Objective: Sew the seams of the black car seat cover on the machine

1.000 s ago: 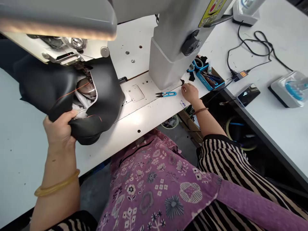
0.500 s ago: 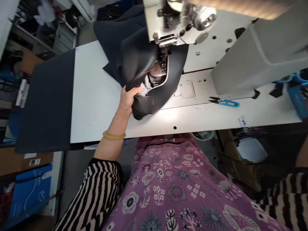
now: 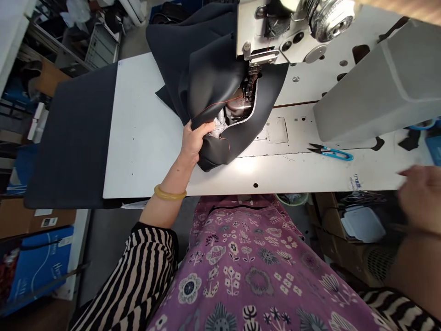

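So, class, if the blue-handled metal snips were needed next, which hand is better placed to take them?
Probably the right hand: though blurred, it is nearer the snips, while the left hand holds the smooth black sheet material.

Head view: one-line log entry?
left grip: on black material at sewing machine; right grip: blurred, near table edge; thread snips: on table

Lighting: bright on the flat white tabletop (image 3: 144,151), one washed-out glare spot near its front edge; ribbed pale-orange light strip (image 3: 406,10) glowing at upper right; soft sheen on the smooth black leather-like material (image 3: 215,73). Grey floor (image 3: 103,253), dim. Definition: centre fairly sharp; bare right hand (image 3: 422,197) blurred (fingers indistinct); corners stretched.
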Action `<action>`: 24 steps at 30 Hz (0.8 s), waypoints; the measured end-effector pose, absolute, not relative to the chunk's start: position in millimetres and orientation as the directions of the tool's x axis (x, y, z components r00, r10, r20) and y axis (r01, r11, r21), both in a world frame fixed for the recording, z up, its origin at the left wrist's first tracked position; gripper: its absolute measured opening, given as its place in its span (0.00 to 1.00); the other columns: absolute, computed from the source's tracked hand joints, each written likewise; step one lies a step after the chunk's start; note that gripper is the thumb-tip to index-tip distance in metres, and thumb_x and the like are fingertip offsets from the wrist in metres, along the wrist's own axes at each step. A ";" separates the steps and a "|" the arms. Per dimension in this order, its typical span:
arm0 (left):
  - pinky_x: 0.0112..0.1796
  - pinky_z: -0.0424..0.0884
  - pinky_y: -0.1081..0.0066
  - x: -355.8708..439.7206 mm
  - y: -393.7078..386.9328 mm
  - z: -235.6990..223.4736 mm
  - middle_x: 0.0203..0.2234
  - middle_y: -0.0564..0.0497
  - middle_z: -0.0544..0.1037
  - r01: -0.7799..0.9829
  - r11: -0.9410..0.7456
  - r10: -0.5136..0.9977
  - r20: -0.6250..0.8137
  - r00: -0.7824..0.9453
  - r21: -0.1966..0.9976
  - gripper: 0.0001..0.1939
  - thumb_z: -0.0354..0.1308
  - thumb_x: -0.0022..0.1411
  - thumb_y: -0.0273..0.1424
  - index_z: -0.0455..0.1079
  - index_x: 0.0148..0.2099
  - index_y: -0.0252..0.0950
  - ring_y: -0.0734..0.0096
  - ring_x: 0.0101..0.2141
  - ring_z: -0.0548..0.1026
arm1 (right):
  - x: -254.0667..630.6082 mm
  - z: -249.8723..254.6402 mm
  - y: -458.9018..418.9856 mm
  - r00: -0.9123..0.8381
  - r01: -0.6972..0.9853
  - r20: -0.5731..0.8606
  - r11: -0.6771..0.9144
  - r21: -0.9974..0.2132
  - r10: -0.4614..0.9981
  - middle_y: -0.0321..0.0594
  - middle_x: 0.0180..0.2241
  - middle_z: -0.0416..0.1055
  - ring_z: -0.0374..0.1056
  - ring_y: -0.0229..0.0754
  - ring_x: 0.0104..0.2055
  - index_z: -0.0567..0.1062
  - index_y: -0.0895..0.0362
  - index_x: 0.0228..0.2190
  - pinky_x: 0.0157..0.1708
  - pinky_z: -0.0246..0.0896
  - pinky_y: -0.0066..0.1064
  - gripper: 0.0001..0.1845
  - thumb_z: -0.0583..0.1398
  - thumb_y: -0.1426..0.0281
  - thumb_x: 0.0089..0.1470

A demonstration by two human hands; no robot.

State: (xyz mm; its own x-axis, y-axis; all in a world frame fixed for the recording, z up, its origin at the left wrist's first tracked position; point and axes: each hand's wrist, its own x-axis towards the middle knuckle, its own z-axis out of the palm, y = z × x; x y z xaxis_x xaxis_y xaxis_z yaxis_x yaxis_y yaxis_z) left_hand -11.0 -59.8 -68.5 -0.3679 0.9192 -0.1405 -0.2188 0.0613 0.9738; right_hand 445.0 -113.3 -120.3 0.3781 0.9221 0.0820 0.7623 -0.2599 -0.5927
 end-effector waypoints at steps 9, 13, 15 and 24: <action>0.30 0.66 0.73 -5.7 -63.3 -65.0 0.19 0.58 0.71 -0.176 0.020 0.911 -0.091 -0.402 0.984 0.07 0.65 0.40 0.27 0.72 0.26 0.36 0.76 0.24 0.69 | 186.9 -79.6 -88.9 -0.507 0.414 0.075 0.319 -0.852 0.859 0.36 0.24 0.65 0.60 0.38 0.24 0.68 0.53 0.35 0.30 0.56 0.33 0.17 0.46 0.57 0.64; 0.30 0.67 0.75 -5.0 -63.1 -64.4 0.20 0.58 0.72 -0.168 0.009 0.906 -0.079 -0.416 0.986 0.06 0.65 0.41 0.26 0.72 0.26 0.36 0.78 0.25 0.69 | 150.2 -76.4 -68.3 -0.485 0.561 0.091 0.388 -0.731 0.870 0.34 0.22 0.58 0.54 0.38 0.22 0.65 0.53 0.33 0.27 0.48 0.30 0.14 0.45 0.63 0.65; 0.29 0.66 0.75 -4.5 -63.0 -63.8 0.20 0.58 0.72 -0.177 0.010 0.902 -0.085 -0.422 0.984 0.06 0.65 0.40 0.26 0.72 0.25 0.36 0.78 0.25 0.69 | 145.1 -75.4 -62.8 -0.473 0.610 0.075 0.388 -0.691 0.878 0.35 0.22 0.58 0.54 0.39 0.23 0.65 0.53 0.33 0.27 0.46 0.30 0.13 0.45 0.64 0.65; 0.30 0.66 0.75 -4.2 -62.4 -63.3 0.19 0.58 0.71 -0.181 -0.001 0.911 -0.074 -0.407 0.983 0.06 0.65 0.39 0.26 0.72 0.25 0.35 0.79 0.24 0.67 | 142.2 -66.6 -60.2 -0.484 0.666 0.008 0.374 -0.645 0.875 0.37 0.24 0.58 0.54 0.40 0.25 0.64 0.54 0.33 0.28 0.42 0.30 0.12 0.45 0.66 0.65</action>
